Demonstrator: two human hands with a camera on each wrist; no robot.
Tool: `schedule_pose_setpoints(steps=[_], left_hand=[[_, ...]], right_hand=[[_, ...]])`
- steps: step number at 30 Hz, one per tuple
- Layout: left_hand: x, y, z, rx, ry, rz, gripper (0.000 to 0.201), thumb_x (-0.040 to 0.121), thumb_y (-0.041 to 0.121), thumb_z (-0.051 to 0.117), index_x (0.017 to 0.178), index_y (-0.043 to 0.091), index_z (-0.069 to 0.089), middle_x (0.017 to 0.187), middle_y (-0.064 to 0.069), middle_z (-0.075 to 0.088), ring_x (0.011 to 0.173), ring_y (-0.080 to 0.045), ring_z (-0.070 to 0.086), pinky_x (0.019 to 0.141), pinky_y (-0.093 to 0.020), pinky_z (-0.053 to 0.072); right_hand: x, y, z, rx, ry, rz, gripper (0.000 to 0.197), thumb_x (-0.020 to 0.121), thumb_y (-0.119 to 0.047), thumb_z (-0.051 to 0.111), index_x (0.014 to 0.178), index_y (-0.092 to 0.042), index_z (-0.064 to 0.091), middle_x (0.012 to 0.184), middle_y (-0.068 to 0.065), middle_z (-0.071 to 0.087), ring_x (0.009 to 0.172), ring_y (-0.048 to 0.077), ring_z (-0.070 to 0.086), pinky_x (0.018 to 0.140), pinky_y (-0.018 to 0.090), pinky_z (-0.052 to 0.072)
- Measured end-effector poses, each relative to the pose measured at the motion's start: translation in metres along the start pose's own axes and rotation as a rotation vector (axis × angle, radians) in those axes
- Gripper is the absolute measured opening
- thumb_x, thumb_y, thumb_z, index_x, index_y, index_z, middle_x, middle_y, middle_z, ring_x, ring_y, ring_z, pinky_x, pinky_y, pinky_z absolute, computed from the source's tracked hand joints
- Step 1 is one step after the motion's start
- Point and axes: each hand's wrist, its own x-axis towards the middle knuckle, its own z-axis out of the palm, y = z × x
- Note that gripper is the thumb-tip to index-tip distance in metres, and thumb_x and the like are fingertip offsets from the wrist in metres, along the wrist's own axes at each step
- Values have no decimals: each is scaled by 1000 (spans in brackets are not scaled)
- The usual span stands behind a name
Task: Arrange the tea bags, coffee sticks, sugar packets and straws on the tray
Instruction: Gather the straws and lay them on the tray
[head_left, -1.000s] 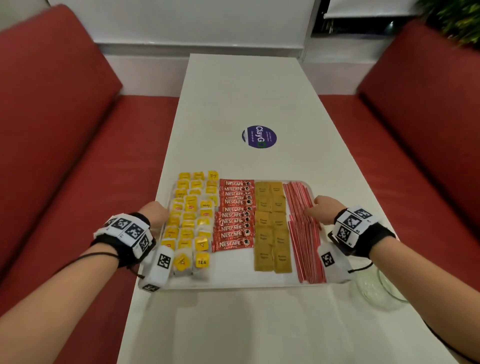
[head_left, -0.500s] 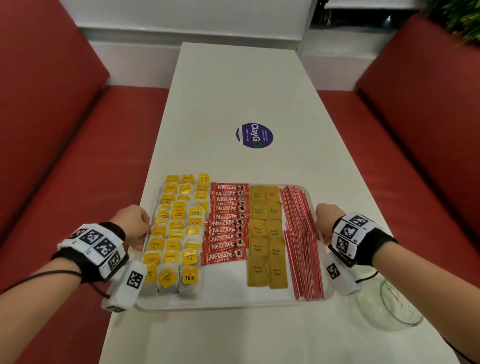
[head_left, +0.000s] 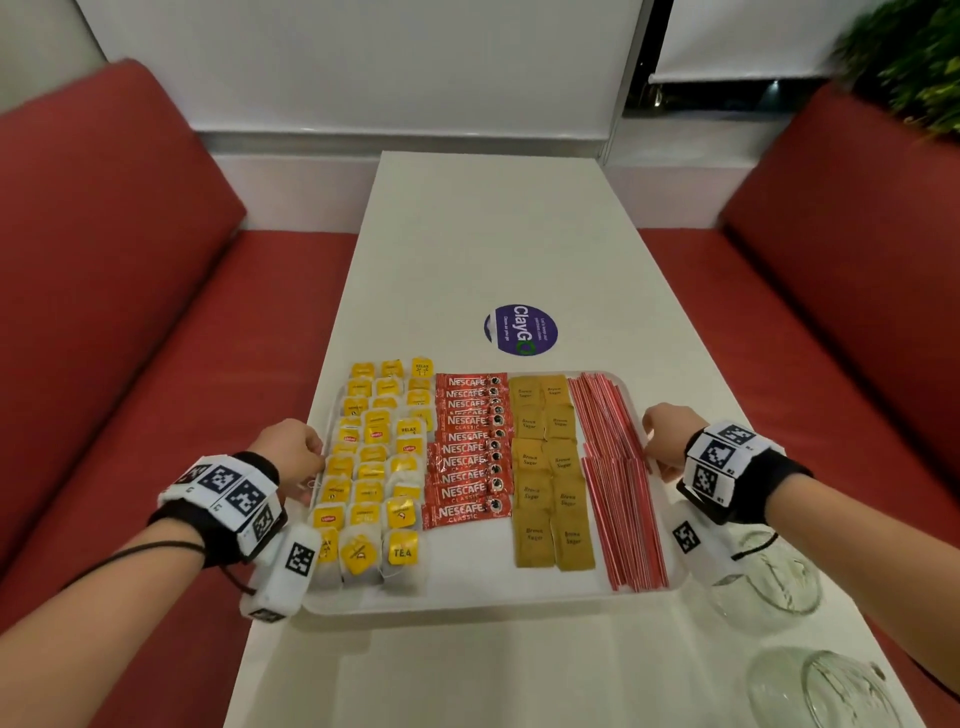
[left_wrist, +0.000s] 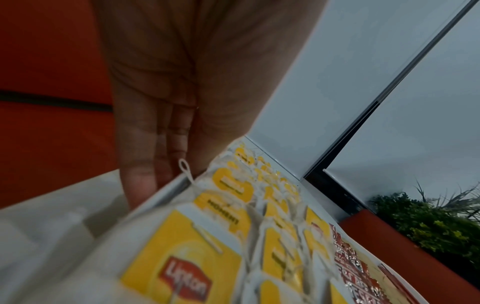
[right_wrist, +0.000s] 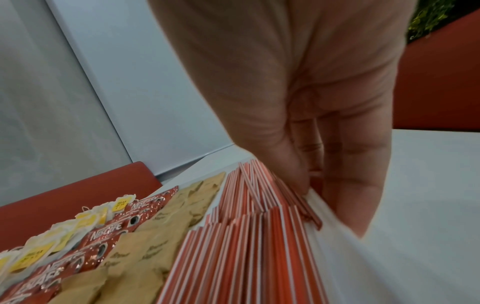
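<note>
White tray (head_left: 488, 597) looks fully sorted: tea bags (head_left: 374, 467), coffee sticks (head_left: 467, 452), sugar packets (head_left: 545, 467), straws (head_left: 618, 478) in rows. Left hand (head_left: 291, 452) and right hand (head_left: 667, 431) grip its side rims.

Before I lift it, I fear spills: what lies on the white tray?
White tray holds yellow tea bags, red coffee sticks, brown sugar packets, red straws. Anything beneath them is hidden.

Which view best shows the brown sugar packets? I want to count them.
The head view: the brown sugar packets lie fully visible in two columns. The right wrist view shows them obliquely and blurred; the left wrist view hardly shows them.
</note>
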Motion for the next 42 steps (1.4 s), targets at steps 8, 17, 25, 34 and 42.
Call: schedule_pose_setpoints(steps=[8,17,25,34,42], left_hand=[[52,37,-17,1,70,22,3,87,-3,59,87,-1,59,94,-21,60,78,-35,64,60,-44,59],[101,56,-15,-9,115,54,3,85,-3,61,82,-2,62,90,-24,63,90,-41,65,77,-54,56],[111,66,-11,23,79,9,15,88,-5,57,76,3,56,84,-16,57,68,-31,61,53,-42,58],[116,65,-7,134,116,34,4,85,-3,59,86,-1,62,93,-23,65,85,-38,68,74,-48,57],[120,60,-8,154,142,50,3,85,1,61,87,2,63,95,-23,67,91,-37,66,79,-47,56]], right_hand=[[64,-15,-28,-8,47,-53,24,90,-7,51,111,4,57,97,21,68,88,35,67,84,44,54],[114,-14,-35,17,84,-71,22,88,-6,56,107,6,60,93,23,68,86,36,67,84,47,54],[131,-12,-31,51,66,-66,23,89,-7,55,107,7,60,93,23,69,86,36,67,84,47,54],[137,-15,-25,35,65,-56,25,90,-5,51,112,6,59,99,22,68,91,35,66,87,44,53],[135,-15,-26,88,47,-33,29,89,-5,54,116,6,58,102,22,67,93,35,66,86,44,54]])
